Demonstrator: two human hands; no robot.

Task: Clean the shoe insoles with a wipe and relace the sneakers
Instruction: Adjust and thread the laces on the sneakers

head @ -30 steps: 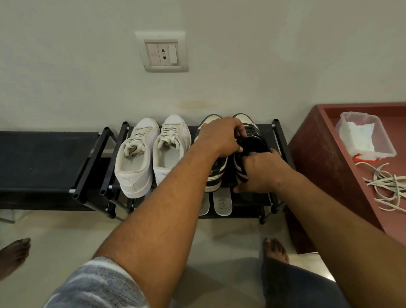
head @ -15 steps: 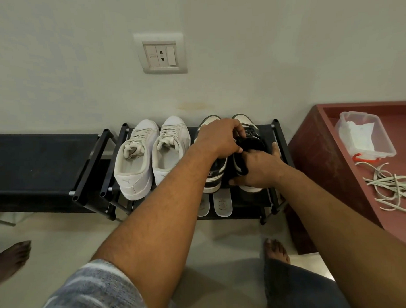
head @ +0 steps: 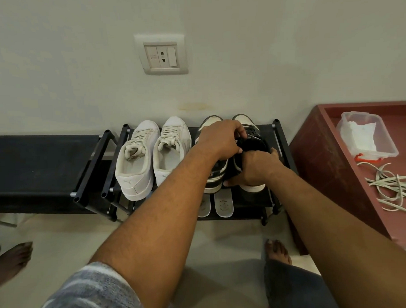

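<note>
Against the pale wall, a shoe rack point(head: 280, 139) carries the black-and-white sneaker point(head: 247, 129) at one o'clock; left hand point(head: 220, 139) pinches its tongue, right hand point(head: 253, 168) grips the heel, probably to steady it.

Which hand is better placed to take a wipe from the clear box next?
Right, probably. The clear box sits on the red surface at the person's right, nearer the right hand. The left hand would have to cross over.
</note>
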